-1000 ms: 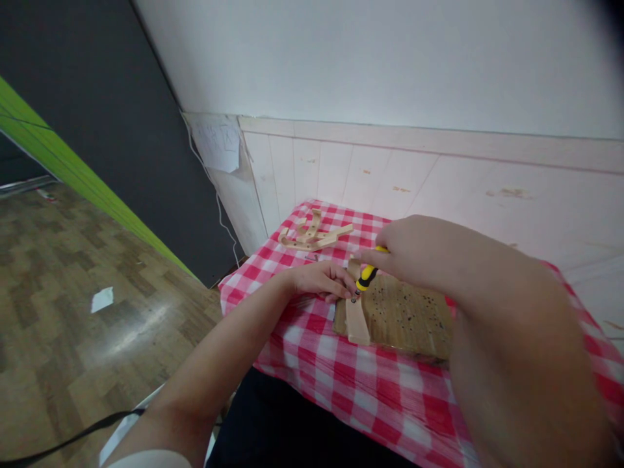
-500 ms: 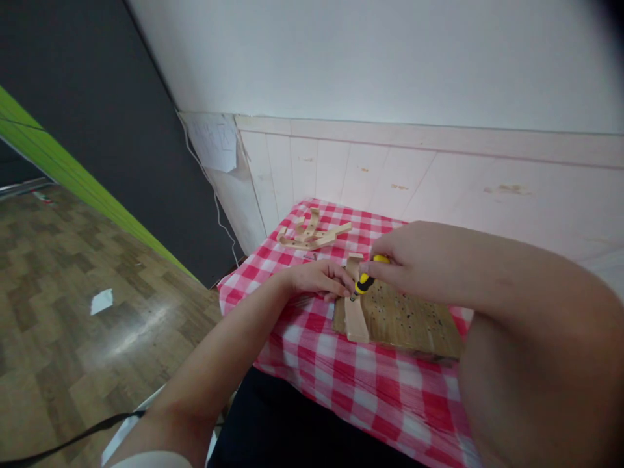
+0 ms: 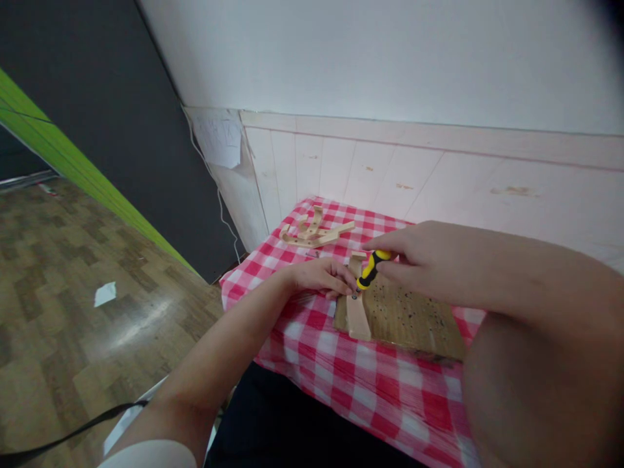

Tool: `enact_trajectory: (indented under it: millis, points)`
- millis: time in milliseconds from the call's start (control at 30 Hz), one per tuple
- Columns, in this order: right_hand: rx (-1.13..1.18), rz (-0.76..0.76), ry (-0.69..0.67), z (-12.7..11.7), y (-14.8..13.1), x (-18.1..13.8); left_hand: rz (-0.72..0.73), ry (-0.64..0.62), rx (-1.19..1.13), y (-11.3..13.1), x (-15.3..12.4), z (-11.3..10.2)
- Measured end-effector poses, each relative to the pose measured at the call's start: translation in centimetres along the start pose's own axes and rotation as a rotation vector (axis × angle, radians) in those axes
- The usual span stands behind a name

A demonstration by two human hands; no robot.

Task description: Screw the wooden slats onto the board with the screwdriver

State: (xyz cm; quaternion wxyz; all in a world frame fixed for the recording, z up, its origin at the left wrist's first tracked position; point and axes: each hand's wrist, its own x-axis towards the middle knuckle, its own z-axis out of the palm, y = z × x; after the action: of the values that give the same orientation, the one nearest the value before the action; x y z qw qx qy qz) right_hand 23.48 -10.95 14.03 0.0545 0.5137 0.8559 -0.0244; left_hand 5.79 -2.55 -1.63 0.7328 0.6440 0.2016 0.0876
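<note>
A pale wooden hook [image 3: 359, 318] lies along the left end of a brown wooden board [image 3: 414, 325] pocked with many small holes. My left hand [image 3: 326, 276] rests at the hook's left side, its fingertips curled onto the wood close to a dark screw. A short screwdriver [image 3: 372, 269] with a yellow and black handle leans over that screw, its tip down by my left fingertips. Around the top of the handle are the fingers of my right hand [image 3: 407, 253], reaching in from the right.
More pale wooden hooks [image 3: 319, 233] lie at the back left of the table, on a red and white checked cloth [image 3: 302, 338]. A panelled wall [image 3: 370, 169] borders the table behind. White paper [image 3: 104, 294] lies on the wooden floor at left.
My right fingers have shifted on the screwdriver and loosened, so more of its handle shows. The left hand and the hook stay in place; the view has shifted slightly.
</note>
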Motion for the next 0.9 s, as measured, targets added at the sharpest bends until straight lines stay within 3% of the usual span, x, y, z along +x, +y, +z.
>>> enact_trajectory:
  millis: [100, 200, 500, 733, 900]
  points:
    - [-0.060, 0.118, -0.059, -0.4, -0.3, 0.6, 0.008, -0.016, -0.006, -0.1, 0.1, -0.1]
    - [-0.115, 0.220, -0.034, -0.5, -0.3, 1.7, 0.000, -0.025, 0.007, 0.1, 0.1, -0.1]
    - [-0.004, 0.056, 0.089, 0.8, 0.9, 1.8, -0.016, -0.017, 0.001, 0.3, -0.1, 0.0]
    - [-0.081, 0.212, -0.028, 0.3, 0.9, 2.0, 0.005, -0.020, -0.002, 0.2, 0.0, 0.0]
    - [-0.077, 0.089, 0.066, 0.3, -0.2, 2.5, 0.020, -0.043, 0.039, 0.4, -0.1, 0.0]
